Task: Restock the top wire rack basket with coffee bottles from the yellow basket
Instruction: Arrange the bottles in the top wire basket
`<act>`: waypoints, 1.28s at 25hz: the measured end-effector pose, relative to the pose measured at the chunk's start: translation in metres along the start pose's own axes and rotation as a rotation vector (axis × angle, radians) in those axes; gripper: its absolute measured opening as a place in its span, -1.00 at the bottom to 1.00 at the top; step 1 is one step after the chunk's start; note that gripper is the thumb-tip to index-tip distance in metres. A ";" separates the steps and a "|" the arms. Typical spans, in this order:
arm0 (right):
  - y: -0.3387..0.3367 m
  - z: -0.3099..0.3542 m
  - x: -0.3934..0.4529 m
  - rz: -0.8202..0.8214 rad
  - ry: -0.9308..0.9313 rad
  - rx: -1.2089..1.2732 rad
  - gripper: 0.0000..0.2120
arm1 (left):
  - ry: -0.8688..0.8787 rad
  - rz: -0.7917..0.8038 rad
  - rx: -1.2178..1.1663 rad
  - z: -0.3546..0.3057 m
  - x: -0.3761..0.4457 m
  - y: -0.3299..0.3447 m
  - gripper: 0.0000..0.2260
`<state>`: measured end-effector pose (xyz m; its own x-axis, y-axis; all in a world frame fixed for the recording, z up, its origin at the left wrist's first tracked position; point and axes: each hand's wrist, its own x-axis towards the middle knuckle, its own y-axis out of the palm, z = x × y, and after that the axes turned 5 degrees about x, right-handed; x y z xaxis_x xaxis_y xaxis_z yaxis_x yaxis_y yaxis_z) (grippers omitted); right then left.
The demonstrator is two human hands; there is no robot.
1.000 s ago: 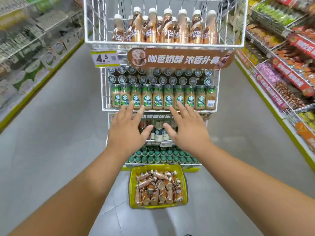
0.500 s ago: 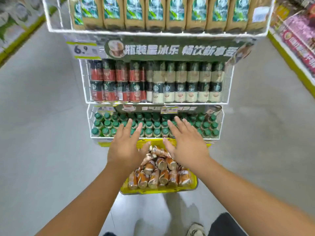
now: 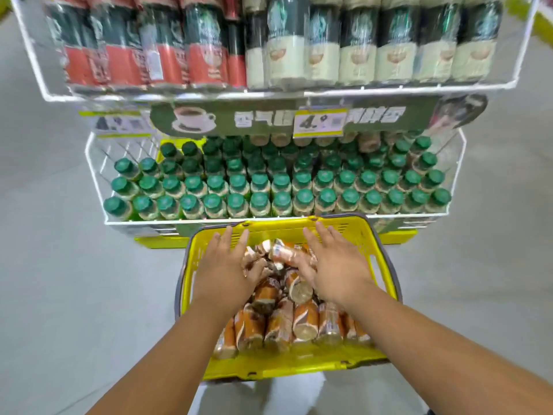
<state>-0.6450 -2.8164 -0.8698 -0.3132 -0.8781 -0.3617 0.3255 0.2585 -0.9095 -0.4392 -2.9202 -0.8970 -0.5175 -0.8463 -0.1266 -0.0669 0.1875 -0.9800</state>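
Note:
A yellow basket (image 3: 278,368) stands on the floor in front of the wire rack, filled with several brown-and-orange coffee bottles (image 3: 279,320) lying on their sides. My left hand (image 3: 223,269) hovers over the left part of the pile, fingers spread and straight. My right hand (image 3: 336,266) is spread over the right part, its thumb near a bottle. Neither hand grips a bottle. The top wire rack basket is out of view above the frame.
The lowest rack basket (image 3: 269,221) holds several green-capped bottles just beyond the yellow basket. Above it, a shelf (image 3: 191,94) carries red-labelled and cream-labelled bottles. Grey floor lies on both sides of the rack.
My view has dropped from the upper rack down to the floor basket. Both open hands have come down with it and now sit over the coffee bottles inside the basket.

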 end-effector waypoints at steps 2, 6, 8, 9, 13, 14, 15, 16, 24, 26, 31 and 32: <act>0.028 -0.009 0.021 0.031 0.003 -0.034 -0.28 | -0.004 0.002 0.014 0.006 0.013 0.033 -0.29; 0.059 -0.016 0.045 0.061 0.001 -0.037 -0.29 | -0.007 0.021 0.040 0.014 0.028 0.072 -0.27; 0.071 -0.021 0.051 0.052 0.008 -0.006 -0.30 | -0.024 0.050 0.050 0.018 0.035 0.085 -0.27; 0.075 -0.024 0.051 0.051 0.015 0.010 -0.31 | -0.038 0.058 0.052 0.020 0.037 0.090 -0.28; 0.093 -0.043 0.054 0.091 0.056 0.101 -0.32 | -0.077 0.007 0.037 0.029 0.045 0.101 -0.46; 0.097 -0.047 0.056 0.091 0.055 0.107 -0.32 | -0.079 0.011 0.018 0.032 0.044 0.104 -0.51; 0.100 -0.049 0.057 0.086 0.049 0.116 -0.32 | -0.085 0.034 -0.008 0.036 0.042 0.108 -0.53; 0.102 -0.049 0.058 0.073 0.047 0.130 -0.32 | -0.090 0.063 -0.039 0.039 0.040 0.111 -0.52; 0.106 -0.050 0.065 -0.044 0.145 0.366 -0.58 | -0.106 0.065 -0.002 0.046 0.058 0.124 -0.56; 0.104 -0.054 0.060 -0.077 0.169 0.548 -0.61 | -0.091 0.092 0.024 0.044 0.061 0.123 -0.59; 0.080 -0.049 0.052 -0.207 0.286 1.092 -0.75 | -0.090 0.117 0.014 0.042 0.059 0.117 -0.65; 0.076 -0.047 0.052 -0.227 0.280 1.182 -0.76 | -0.085 0.118 0.020 0.042 0.058 0.117 -0.65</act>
<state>-0.6786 -2.8231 -0.9668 -0.6009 -0.7014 -0.3834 0.7991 -0.5391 -0.2662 -0.4409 -2.9686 -1.0254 -0.4469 -0.8581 -0.2528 0.0075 0.2790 -0.9603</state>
